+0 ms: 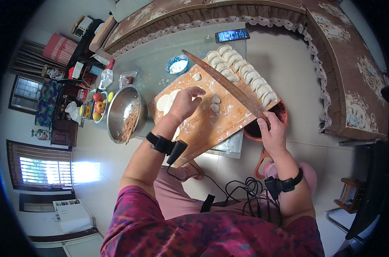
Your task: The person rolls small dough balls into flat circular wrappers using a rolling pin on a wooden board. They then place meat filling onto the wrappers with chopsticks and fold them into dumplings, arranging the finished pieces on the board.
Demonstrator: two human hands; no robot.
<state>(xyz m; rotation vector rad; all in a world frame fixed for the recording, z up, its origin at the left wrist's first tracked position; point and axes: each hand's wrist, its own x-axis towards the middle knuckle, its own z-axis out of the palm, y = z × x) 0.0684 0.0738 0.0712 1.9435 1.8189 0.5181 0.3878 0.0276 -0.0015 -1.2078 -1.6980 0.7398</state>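
My right hand (pixel 273 131) grips one end of a long wooden rolling pin (pixel 225 84), which slants up and left across the floured wooden board (pixel 226 123). Over the board's left part is my left hand (pixel 187 102), its fingers curled and apart, holding nothing that I can see. Round dough wrappers (pixel 164 102) lie beside and partly behind that hand. Two small dough pieces (pixel 215 104) sit mid-board, and another dough piece (pixel 197 76) lies near the upper left edge. Rows of folded dumplings (pixel 250 75) fill the board's upper right side.
On the glass table (pixel 149 61) stand a metal bowl of filling (pixel 117 106) with chopsticks, a blue bowl of flour (pixel 177 65) and a smartphone (pixel 232 35). A fruit container (pixel 99 107) is at the left. A red basin (pixel 281 112) sits under the board's right corner. Black cables (pixel 249 192) cross my lap.
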